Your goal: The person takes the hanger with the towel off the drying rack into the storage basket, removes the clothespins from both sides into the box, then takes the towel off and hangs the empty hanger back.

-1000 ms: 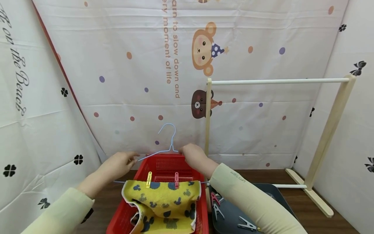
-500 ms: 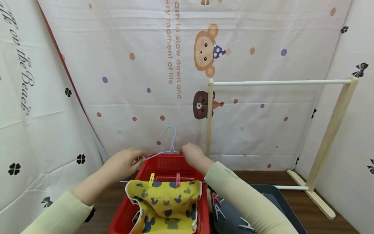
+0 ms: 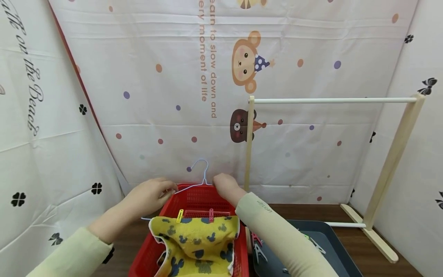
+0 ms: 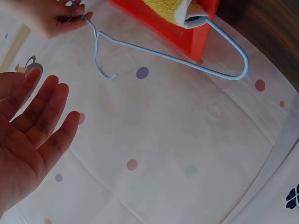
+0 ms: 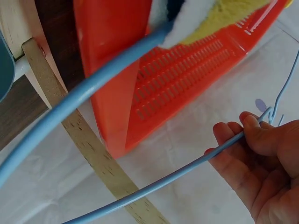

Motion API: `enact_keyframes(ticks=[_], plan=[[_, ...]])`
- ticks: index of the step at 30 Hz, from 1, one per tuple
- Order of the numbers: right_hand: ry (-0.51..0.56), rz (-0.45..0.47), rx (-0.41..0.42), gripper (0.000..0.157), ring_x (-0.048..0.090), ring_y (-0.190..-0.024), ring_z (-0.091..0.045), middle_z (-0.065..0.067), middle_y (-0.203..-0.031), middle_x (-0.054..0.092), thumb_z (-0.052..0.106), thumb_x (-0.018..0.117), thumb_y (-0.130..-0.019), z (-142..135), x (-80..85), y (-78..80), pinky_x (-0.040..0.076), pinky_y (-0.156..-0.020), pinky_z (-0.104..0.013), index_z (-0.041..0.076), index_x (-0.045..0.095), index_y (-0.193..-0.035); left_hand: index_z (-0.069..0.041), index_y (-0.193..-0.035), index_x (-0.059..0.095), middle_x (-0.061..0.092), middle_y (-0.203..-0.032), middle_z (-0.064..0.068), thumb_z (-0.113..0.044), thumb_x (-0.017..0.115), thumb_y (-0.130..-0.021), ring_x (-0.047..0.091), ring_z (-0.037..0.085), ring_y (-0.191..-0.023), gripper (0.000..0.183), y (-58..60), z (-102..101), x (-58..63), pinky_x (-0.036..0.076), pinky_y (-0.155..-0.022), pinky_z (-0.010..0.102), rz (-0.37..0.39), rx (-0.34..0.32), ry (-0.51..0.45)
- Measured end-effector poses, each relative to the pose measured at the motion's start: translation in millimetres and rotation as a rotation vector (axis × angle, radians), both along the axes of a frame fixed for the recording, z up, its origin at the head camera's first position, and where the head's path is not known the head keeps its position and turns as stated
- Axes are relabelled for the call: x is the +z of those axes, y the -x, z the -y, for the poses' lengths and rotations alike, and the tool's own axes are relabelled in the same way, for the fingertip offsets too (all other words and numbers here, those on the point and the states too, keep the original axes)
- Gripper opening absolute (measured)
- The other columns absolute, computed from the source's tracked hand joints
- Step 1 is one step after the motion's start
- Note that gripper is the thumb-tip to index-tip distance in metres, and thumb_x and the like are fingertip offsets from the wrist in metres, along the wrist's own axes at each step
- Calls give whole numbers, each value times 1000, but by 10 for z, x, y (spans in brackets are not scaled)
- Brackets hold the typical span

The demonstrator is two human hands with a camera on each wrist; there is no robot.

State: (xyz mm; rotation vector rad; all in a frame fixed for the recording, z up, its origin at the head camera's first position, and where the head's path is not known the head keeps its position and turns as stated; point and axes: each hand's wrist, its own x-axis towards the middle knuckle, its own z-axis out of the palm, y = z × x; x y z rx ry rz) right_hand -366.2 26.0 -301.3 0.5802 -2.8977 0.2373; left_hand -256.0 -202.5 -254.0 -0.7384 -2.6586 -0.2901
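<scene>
A light-blue wire hanger is held above the red basket, its hook pointing up. My right hand pinches its upper wire close to the neck, thumb against fingers, as the right wrist view shows at the right hand. Over the hanger's lower bar hangs a yellow patterned towel, with a yellow clothespin and a pink clothespin on its top edge. My left hand is beside the left shoulder wire; in the left wrist view its fingers are extended, apart from the hanger.
A wooden rack with a white top rail stands at the right. Below it a dark tray holds several clothespins, partly hidden by my right sleeve. Printed cloth hangs behind and at both sides.
The hanger's hook has dropped a little, with the towel still on the bar. My left hand has shifted slightly right along the shoulder wire. My right hand keeps its pinch.
</scene>
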Motion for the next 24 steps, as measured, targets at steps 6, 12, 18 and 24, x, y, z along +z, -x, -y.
enact_keyframes(ticks=[6,12,18,24], plan=[[-107,-50,0,10,72,-87,-21,-8,-94,77,6,66,-97,54,-57,78,61,-82,-34,8,75,-93,-18,-95,73,69,-87,-6,-12,67,-95,60,9,-79,8,15,11,-35,57,-73,35,-20,-9,23],[-182,-89,10,13,74,-92,-21,-7,-96,77,5,64,-98,88,-114,138,62,-83,-35,9,73,-90,-18,-91,71,68,-86,-7,-14,68,-96,60,7,-78,7,16,1,-66,57,-73,36,-46,-28,53],[-207,-46,-6,10,74,-91,-19,-6,-97,77,6,66,-98,127,-155,179,62,-84,-33,9,74,-93,-15,-93,73,69,-87,-7,-13,68,-96,59,5,-77,5,14,6,-98,57,-72,32,-31,-31,53],[-191,-12,-2,8,73,-89,-17,-6,-98,78,8,68,-97,132,-157,163,62,-86,-33,10,75,-97,-14,-96,74,70,-88,-6,-12,69,-95,59,6,-78,5,10,6,-108,57,-73,32,-7,-19,56]])
